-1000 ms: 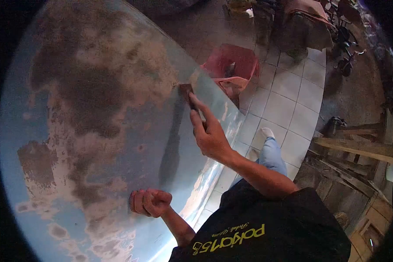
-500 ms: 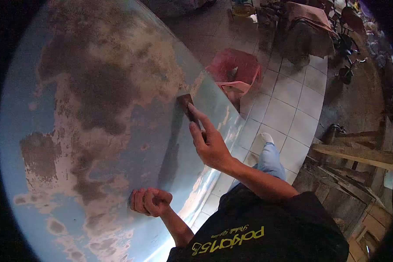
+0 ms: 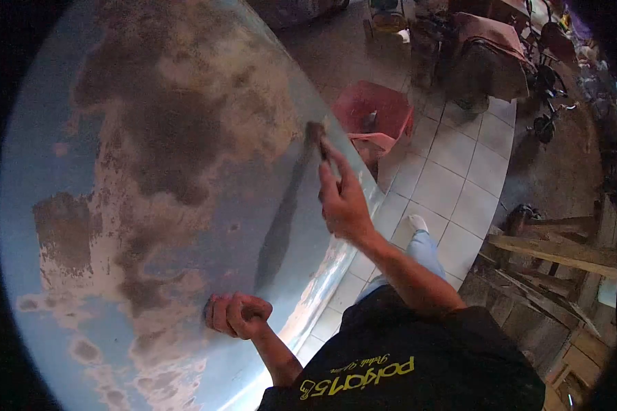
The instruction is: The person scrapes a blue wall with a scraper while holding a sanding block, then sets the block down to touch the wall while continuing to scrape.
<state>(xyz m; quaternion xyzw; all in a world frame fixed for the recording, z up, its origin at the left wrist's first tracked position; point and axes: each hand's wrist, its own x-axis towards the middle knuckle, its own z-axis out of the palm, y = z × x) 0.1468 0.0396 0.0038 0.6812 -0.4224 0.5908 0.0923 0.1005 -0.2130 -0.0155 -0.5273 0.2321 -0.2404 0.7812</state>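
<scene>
A large curved blue panel (image 3: 230, 212) with patchy tan and grey sanded areas fills the left and middle of the head view. My right hand (image 3: 346, 202) grips a narrow brown block, apparently a sanding block (image 3: 315, 132), with its far end at the panel near the right edge. My fingers hide much of the block. A long dark streak (image 3: 279, 229) runs down the panel below it. My left hand (image 3: 238, 315) is closed in a fist at the lower part of the panel; a dark edge shows by its knuckles, and what it holds, if anything, is hidden.
Beyond the panel's right edge, a red plastic tub (image 3: 387, 116) stands on the tiled floor (image 3: 449, 188). Wooden planks (image 3: 559, 250) lie at the right. A cloth-covered object (image 3: 490, 41) and clutter stand at the back right. My foot (image 3: 417, 222) is on the tiles.
My right hand has moved up and slightly right with the block, towards the panel's edge. The view has shifted slightly. My left hand stays in nearly the same place, still closed.
</scene>
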